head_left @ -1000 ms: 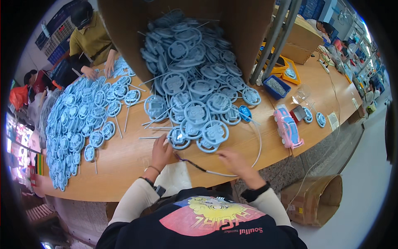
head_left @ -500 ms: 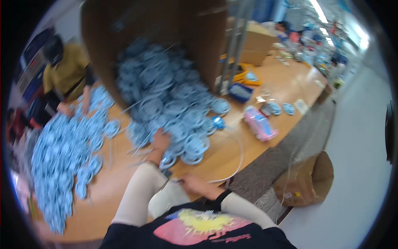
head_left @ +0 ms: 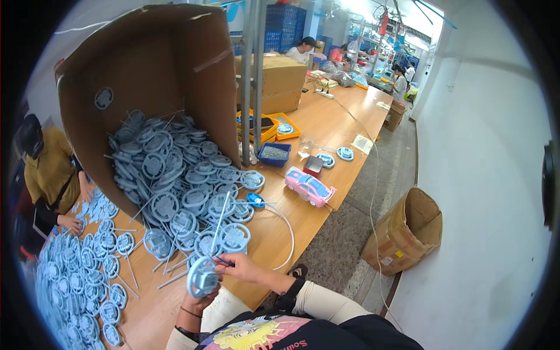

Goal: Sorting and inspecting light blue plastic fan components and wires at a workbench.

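My left hand [head_left: 197, 302] is closed under a light-blue plastic toy steering wheel [head_left: 203, 277], holding it up near the table's front edge. A long thin pale plastic stick [head_left: 220, 224] rises beside its rim. My right hand [head_left: 244, 269] is pinched around a slim dark tool [head_left: 224, 262] at the wheel's right side; its tip is partly hidden and its exact kind cannot be made out. Just beyond lies a heap of similar wheels [head_left: 175, 175], spilling from a large cardboard box [head_left: 151, 58] tipped on its side.
More wheels [head_left: 87, 280] cover the table on the left, where a co-worker's hand [head_left: 70, 224] reaches in. A pink toy car [head_left: 309, 186], a blue tray of small parts [head_left: 274, 153] and a blue piece [head_left: 255, 200] by a white cable lie right. A carton [head_left: 396, 245] stands on the floor.
My left hand has come back from the heap with a steering wheel in it. My right hand has risen to the wheel with the dark tool. The view has turned toward the right.
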Demonstrator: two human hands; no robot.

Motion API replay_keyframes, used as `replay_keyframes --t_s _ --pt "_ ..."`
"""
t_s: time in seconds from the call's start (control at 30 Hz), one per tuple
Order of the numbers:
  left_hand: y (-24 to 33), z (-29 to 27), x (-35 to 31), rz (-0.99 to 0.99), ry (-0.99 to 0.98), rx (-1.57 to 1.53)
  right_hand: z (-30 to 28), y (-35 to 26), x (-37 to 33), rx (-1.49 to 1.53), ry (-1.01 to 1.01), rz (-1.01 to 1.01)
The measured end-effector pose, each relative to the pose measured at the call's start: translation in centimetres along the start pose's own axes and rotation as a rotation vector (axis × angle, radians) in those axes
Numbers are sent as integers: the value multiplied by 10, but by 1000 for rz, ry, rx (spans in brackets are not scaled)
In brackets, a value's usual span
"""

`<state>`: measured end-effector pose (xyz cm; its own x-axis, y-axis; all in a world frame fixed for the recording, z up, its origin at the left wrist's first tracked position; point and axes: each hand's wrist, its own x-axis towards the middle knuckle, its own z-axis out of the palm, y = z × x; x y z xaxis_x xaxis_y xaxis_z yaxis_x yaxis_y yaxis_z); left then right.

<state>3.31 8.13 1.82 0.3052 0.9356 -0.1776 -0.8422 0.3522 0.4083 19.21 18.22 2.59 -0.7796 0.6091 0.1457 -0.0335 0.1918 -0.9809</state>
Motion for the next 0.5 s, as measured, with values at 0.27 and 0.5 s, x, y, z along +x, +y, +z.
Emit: replay_keyframes --t_s 0.27,0.5 --pt "-1 -22 -4 295 340 376 3 -4 -4 153 33 21" --pt "28 -5 -37 108 274 723 3 -9 -8 -141 18 87"
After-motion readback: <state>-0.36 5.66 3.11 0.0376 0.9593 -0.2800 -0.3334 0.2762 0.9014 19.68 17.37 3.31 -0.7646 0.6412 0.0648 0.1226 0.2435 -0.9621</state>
